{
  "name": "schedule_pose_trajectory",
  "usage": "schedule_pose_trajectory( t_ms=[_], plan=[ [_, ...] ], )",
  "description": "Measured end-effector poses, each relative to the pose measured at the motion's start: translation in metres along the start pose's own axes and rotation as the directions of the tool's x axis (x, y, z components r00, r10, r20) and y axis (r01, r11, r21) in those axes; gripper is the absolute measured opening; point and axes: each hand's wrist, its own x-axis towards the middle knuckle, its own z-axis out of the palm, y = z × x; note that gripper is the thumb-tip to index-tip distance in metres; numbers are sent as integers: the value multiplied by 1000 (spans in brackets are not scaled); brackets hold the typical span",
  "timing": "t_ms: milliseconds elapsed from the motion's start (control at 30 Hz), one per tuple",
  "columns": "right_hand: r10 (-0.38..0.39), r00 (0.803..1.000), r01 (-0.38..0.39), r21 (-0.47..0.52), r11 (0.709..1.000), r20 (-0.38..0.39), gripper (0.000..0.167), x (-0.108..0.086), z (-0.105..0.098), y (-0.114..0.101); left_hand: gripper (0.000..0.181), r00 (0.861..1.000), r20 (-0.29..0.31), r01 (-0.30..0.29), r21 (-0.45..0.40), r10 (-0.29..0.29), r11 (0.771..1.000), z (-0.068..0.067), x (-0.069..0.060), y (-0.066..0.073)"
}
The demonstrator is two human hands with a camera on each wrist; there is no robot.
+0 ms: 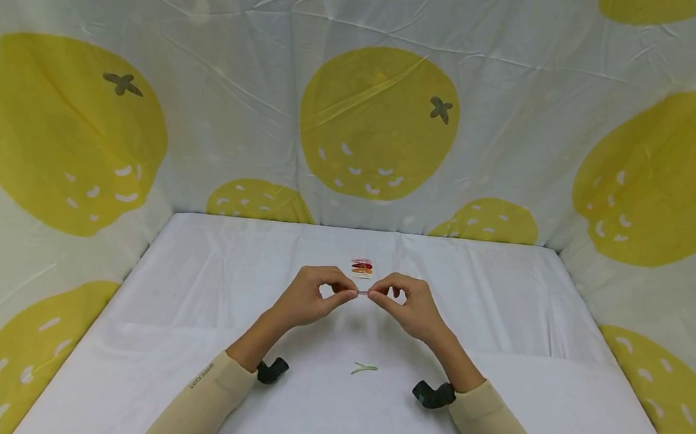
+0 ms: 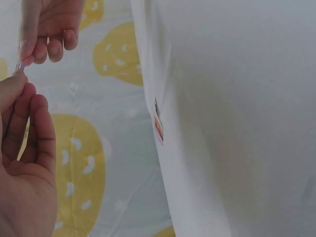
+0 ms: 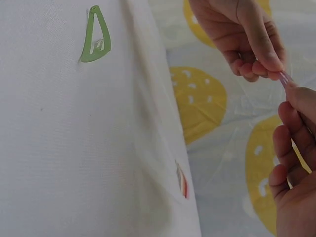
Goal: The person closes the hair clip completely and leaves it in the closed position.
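A small pale purple snap hair clip [image 3: 285, 79] is stretched between both hands above the table. My left hand [image 1: 310, 297] pinches one end between thumb and forefinger, and my right hand [image 1: 411, 308] pinches the other end the same way. Fingertips cover most of the clip, so whether it is snapped is hard to tell. Beyond the hands lies a short column of hair clips, among them a pink clip [image 1: 362, 260], a red clip [image 1: 362, 266] and an orange clip [image 1: 362, 271]. A green snap hair clip [image 3: 95, 56] lies nearer, between the forearms, with its frame sprung apart.
The table [image 1: 169, 374] wears a white cloth with low creases. Behind and at both sides hangs a pale curtain [image 1: 240, 95] printed with yellow lemons. Dark wrist cameras, such as the right one [image 1: 433, 395], sit at the inner side of each cuff.
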Motion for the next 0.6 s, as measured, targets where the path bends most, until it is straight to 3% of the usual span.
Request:
schedule_pose_trajectory(
  t_ms=[267,433,600],
  plan=[
    [10,998,-12,-43,999,-55,7,-2,4,5,7,998,-10,64,29,-64,998,2,0,-7],
    [36,999,-38,-70,997,-41,7,-2,6,10,7,991,-9,132,66,-132,989,3,0,-11],
    [49,998,-51,-116,992,-26,8,-1,6,13,8,987,-3,160,85,-160,984,4,2,-17]
  ],
)
